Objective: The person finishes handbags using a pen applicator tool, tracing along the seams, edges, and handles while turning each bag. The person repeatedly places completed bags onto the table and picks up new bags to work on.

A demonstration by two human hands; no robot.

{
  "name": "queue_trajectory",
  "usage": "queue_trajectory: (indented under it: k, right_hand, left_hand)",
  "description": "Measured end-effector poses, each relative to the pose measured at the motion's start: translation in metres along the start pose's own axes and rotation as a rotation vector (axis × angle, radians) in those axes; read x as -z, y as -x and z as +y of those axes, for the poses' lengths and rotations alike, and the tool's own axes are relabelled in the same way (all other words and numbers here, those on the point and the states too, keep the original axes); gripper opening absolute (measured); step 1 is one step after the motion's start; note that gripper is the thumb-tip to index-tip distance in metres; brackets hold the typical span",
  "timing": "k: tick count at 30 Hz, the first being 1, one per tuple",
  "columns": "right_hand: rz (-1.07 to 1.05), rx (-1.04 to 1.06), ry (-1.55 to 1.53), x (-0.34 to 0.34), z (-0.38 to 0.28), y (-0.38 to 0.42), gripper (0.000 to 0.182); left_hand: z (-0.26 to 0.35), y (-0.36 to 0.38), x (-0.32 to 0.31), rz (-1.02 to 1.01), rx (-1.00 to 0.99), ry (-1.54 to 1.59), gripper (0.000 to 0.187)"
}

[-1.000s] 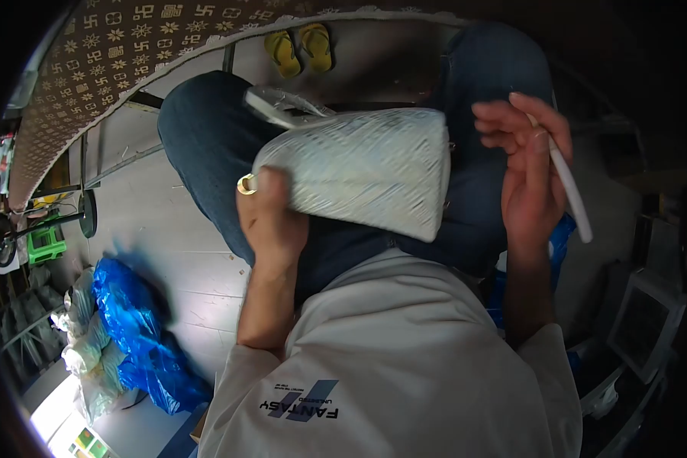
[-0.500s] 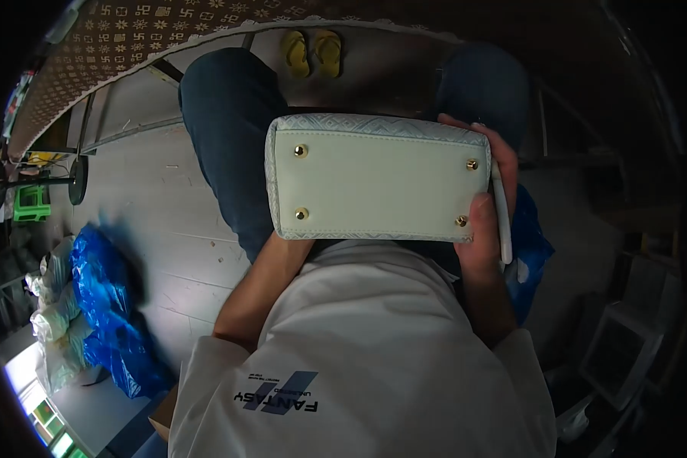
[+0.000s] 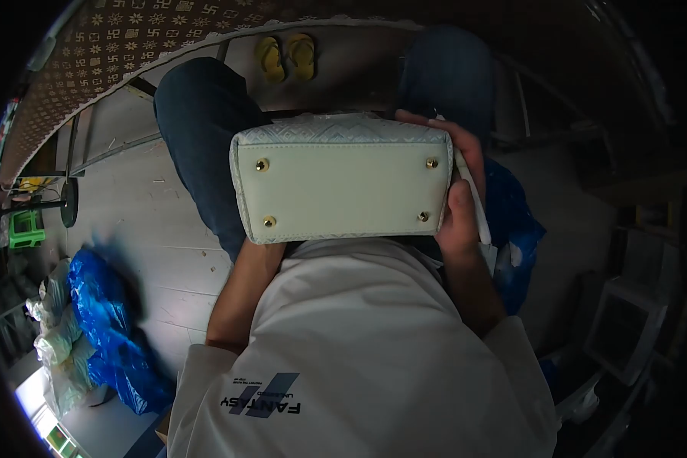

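Note:
A handbag (image 3: pixel 343 191) is held above my lap, its pale cream base facing me. Small gold metal feet stand at the base's corners, and the sides carry a blue-grey geometric pattern. My right hand (image 3: pixel 459 217) grips the right end, thumb on the near side and fingers over the far edge. A white strap-like piece (image 3: pixel 481 206) hangs beside that hand. My left hand disappears behind the bag at its lower left; only the left wrist (image 3: pixel 263 259) and forearm show, so its fingers are hidden.
A table with a brown patterned cloth (image 3: pixel 130 46) spans the top. Yellow flip-flops (image 3: pixel 301 57) lie on the floor beyond my knees. Blue plastic bags (image 3: pixel 103 320) stand at left, another blue bag (image 3: pixel 519 229) at right. A green stool (image 3: pixel 26 229) sits far left.
The handbag and both hands have shifted left in view, and the base is tilted slightly differently. The surroundings have shifted too, as my head moved. The right-hand grip stays the same.

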State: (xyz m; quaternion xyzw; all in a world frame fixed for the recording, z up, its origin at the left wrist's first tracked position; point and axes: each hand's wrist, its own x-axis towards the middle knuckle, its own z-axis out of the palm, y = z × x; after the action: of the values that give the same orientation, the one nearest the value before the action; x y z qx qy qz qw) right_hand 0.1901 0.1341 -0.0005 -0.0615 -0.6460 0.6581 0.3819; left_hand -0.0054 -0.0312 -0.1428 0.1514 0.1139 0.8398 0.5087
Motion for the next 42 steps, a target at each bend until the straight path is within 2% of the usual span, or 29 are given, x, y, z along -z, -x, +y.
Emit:
queue_trajectory:
  k: [1,3,5,6,7,9,10,12,13,17,19,20,22,23,25,26,28,30,32,33,35,37,40,42]
  right_hand:
    - [0.003,0.004,0.002,0.003,0.001,0.002,0.071]
    - [-0.048,-0.036,-0.332,0.011,0.001,0.012,0.073]
    - [-0.026,-0.093,-0.278,0.014,-0.003,0.02,0.076]
    - [0.033,-0.105,-0.212,0.011,-0.003,0.023,0.076]
    - [0.086,-0.115,-0.145,0.009,-0.002,0.023,0.076]
    - [0.036,-0.138,-0.077,0.011,-0.002,0.021,0.075]
    - [0.005,-0.155,0.003,0.012,-0.002,0.02,0.075]
    - [-0.056,-0.088,0.068,0.01,0.0,0.011,0.073]
    - [-0.096,-0.012,0.14,0.008,0.002,0.005,0.073]
    - [-0.163,-0.006,0.183,0.006,0.02,-0.028,0.067]
    - [-0.203,0.277,0.843,0.017,0.035,-0.051,0.058]
    - [-0.22,0.264,0.842,0.016,0.036,-0.058,0.058]
    - [-0.171,0.259,0.581,0.005,0.036,-0.064,0.045]
    - [-0.174,0.233,0.582,-0.005,0.032,-0.064,0.045]
    - [-0.205,-0.101,0.091,-0.023,0.022,-0.062,0.044]
    - [-0.198,-0.113,0.099,-0.02,0.028,-0.057,0.044]
    - [-0.39,-0.193,-0.043,-0.013,0.044,-0.047,0.049]
    - [-0.315,-0.222,0.012,-0.023,0.04,-0.043,0.043]
    - [-0.224,-0.307,-0.076,-0.026,0.037,-0.041,0.018]
    - [-0.217,-0.299,-0.07,-0.031,0.035,-0.04,0.018]
    - [-0.071,-0.365,-0.131,-0.038,0.03,-0.038,0.012]
    - [-0.08,-0.362,-0.081,-0.036,0.028,-0.038,0.013]
    - [-0.113,-0.379,-0.001,-0.034,0.028,-0.038,0.015]
    - [-0.133,-0.395,0.032,-0.03,0.029,-0.04,0.016]
  left_hand:
    - [0.01,-0.006,-0.016,0.027,0.067,0.052,0.045]
    - [0.033,-0.014,-0.057,0.097,0.194,0.153,0.057]
    - [0.053,-0.008,-0.084,0.024,0.049,-0.375,0.057]
    - [0.068,-0.013,-0.084,-0.24,0.046,-0.638,0.06]
    - [0.075,-0.024,-0.085,-0.223,0.034,-0.646,0.06]
    - [0.088,-0.042,-0.092,-0.766,-0.041,-1.11,0.056]
    - [0.096,-0.04,-0.101,-0.745,-0.05,-1.12,0.056]
    - [0.11,-0.038,-0.117,-0.431,0.366,-1.106,0.057]
    - [0.115,-0.034,-0.125,-0.355,0.471,-1.042,0.033]
    - [0.114,-0.037,-0.127,-0.44,0.612,-1.126,0.031]
    - [0.098,-0.038,-0.124,-0.291,0.483,-1.212,0.031]
    - [0.092,-0.042,-0.12,-0.276,0.484,-1.197,0.031]
    - [0.077,-0.045,-0.112,-0.115,0.558,-1.269,0.028]
    - [0.07,-0.044,-0.111,-0.105,0.577,-1.251,0.028]
    - [0.057,-0.041,-0.115,-0.004,0.354,-1.159,0.027]
    - [0.05,-0.039,-0.115,-0.007,0.365,-1.147,0.027]
    - [0.038,-0.034,-0.114,0.094,0.325,-1.052,0.026]
    - [0.036,-0.029,-0.1,0.145,0.366,-1.073,0.026]
    - [0.039,-0.026,-0.098,0.191,0.401,-1.105,0.026]
    - [0.041,-0.028,-0.1,0.118,0.4,-1.125,0.026]
    - [0.04,-0.031,-0.104,0.031,0.398,-1.146,0.025]
    - [0.037,-0.031,-0.105,-0.024,0.287,-1.075,0.028]
    - [0.038,-0.032,-0.11,-0.017,0.368,-1.113,0.032]
    - [0.037,-0.032,-0.108,-0.034,0.332,-1.131,0.032]
